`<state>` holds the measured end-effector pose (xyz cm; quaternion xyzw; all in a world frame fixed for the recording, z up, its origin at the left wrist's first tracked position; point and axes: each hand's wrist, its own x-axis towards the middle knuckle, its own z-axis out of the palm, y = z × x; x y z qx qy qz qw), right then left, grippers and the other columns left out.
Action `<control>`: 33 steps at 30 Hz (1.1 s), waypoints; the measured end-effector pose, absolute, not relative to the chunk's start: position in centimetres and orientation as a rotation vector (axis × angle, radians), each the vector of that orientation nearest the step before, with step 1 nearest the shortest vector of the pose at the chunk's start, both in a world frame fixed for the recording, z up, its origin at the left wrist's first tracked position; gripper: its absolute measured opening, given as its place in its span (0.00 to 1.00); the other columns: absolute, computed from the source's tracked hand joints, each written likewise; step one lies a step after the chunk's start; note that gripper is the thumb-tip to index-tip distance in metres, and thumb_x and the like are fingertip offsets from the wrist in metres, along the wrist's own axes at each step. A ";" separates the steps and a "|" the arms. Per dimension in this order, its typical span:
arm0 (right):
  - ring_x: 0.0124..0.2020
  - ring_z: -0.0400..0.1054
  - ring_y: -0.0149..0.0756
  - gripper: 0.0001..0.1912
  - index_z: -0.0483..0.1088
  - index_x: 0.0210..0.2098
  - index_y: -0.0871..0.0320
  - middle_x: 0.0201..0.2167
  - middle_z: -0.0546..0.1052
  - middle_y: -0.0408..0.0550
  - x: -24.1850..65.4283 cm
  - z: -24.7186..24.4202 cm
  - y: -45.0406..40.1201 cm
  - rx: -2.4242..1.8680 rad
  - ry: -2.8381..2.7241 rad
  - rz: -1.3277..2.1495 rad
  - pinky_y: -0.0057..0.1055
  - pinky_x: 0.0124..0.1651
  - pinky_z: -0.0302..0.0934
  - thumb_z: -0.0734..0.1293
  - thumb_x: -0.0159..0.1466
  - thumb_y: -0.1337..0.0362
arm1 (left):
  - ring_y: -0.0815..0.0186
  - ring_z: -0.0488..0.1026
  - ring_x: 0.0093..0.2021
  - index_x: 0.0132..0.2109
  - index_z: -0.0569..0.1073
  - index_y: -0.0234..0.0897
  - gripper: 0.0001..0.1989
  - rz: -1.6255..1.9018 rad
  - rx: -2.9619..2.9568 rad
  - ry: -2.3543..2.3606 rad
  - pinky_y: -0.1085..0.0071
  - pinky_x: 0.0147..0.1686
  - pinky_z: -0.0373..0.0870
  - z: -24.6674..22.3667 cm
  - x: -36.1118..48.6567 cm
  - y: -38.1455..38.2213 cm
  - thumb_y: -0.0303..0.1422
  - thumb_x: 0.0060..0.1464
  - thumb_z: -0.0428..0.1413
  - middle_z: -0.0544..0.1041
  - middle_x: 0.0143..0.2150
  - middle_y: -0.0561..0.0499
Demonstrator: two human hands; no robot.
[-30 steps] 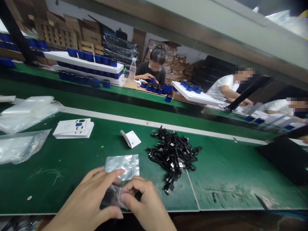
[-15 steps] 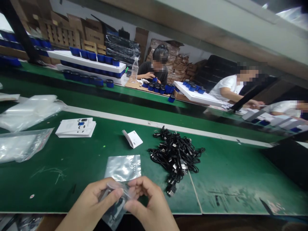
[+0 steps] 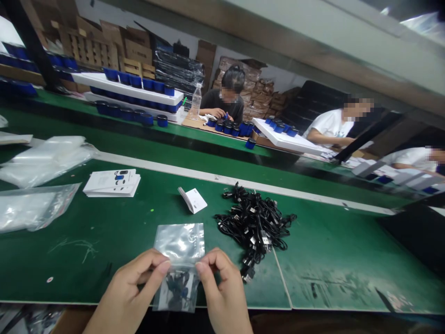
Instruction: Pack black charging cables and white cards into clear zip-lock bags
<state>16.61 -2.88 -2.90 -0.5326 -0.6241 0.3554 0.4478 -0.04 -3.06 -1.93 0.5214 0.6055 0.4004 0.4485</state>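
Left hand (image 3: 134,283) and right hand (image 3: 222,283) each have a tight thumb-and-finger grip on the sides of a clear zip bag (image 3: 179,241), dark coiled cable (image 3: 178,287) inside, held at 6 o'clock over the green surface (image 3: 69,273). Loose pile of black cables (image 3: 253,229) sits around 1 o'clock from the bag.

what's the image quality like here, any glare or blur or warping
In the head view, the wide lens warps the scene, so the green bench slants across the frame. Also in the head view, glare whitens the upper part of the bag between the left hand and right hand. The cables look fairly sharp there, with no obvious motion blur.
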 end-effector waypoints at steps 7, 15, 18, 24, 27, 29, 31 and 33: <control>0.25 0.60 0.30 0.13 0.64 0.24 0.57 0.24 0.64 0.41 15.8 -3.4 -2.7 -1.190 -1.361 1.101 0.24 0.28 0.55 0.61 0.64 0.60 | 0.71 0.66 0.26 0.30 0.71 0.41 0.15 1.105 1.136 1.362 0.80 0.27 0.62 -2.4 1.0 -3.1 0.48 0.51 0.55 0.68 0.24 0.59; 0.28 0.70 0.38 0.16 0.70 0.37 0.54 0.27 0.76 0.46 11.6 -6.0 -4.5 -1.306 -1.143 0.869 0.30 0.31 0.63 0.59 0.65 0.49 | 0.67 0.72 0.31 0.35 0.70 0.41 0.15 1.140 1.225 1.382 0.78 0.33 0.68 -5.1 2.8 -4.3 0.47 0.56 0.50 0.75 0.29 0.55; 0.24 0.70 0.38 0.17 0.72 0.35 0.53 0.24 0.76 0.47 11.0 -6.5 -4.8 -1.337 -1.212 0.806 0.31 0.30 0.62 0.57 0.67 0.52 | 0.68 0.70 0.28 0.33 0.70 0.42 0.14 1.264 1.217 1.478 0.79 0.30 0.66 -4.8 3.4 -4.8 0.46 0.56 0.49 0.74 0.26 0.57; 0.27 0.66 0.37 0.15 0.69 0.33 0.54 0.24 0.72 0.45 11.8 -6.4 -4.3 -1.334 -1.103 0.883 0.30 0.31 0.59 0.59 0.65 0.51 | 0.70 0.68 0.24 0.27 0.70 0.40 0.15 1.189 1.208 1.389 0.80 0.25 0.64 -4.2 2.8 -3.9 0.45 0.54 0.53 0.72 0.23 0.57; 0.24 0.60 0.33 0.14 0.65 0.27 0.55 0.22 0.66 0.40 12.7 -5.7 -3.9 -1.233 -1.092 0.991 0.27 0.29 0.54 0.60 0.64 0.54 | 0.70 0.69 0.27 0.31 0.71 0.41 0.13 1.125 1.013 1.285 0.80 0.29 0.65 -3.6 2.1 -3.4 0.46 0.51 0.56 0.72 0.25 0.58; 0.24 0.57 0.31 0.13 0.63 0.24 0.55 0.22 0.63 0.39 13.1 -5.3 -3.7 -1.168 -1.113 1.001 0.26 0.28 0.52 0.62 0.63 0.57 | 0.70 0.67 0.28 0.31 0.72 0.41 0.14 1.093 0.928 1.260 0.80 0.31 0.65 -2.9 1.8 -3.2 0.48 0.49 0.57 0.70 0.25 0.59; 0.25 0.57 0.31 0.12 0.63 0.24 0.56 0.22 0.63 0.39 13.4 -5.0 -3.5 -1.130 -1.130 0.989 0.26 0.29 0.52 0.62 0.62 0.60 | 0.71 0.64 0.26 0.29 0.72 0.39 0.16 1.048 0.931 1.269 0.80 0.28 0.63 -2.3 1.6 -3.2 0.48 0.48 0.57 0.67 0.23 0.59; 0.25 0.57 0.31 0.11 0.64 0.23 0.56 0.22 0.63 0.39 13.5 -4.9 -3.5 -1.102 -1.147 0.982 0.27 0.29 0.52 0.63 0.62 0.63 | 0.72 0.61 0.25 0.26 0.72 0.38 0.17 1.018 0.964 1.273 0.80 0.26 0.61 -1.9 1.4 -3.1 0.48 0.48 0.58 0.64 0.22 0.59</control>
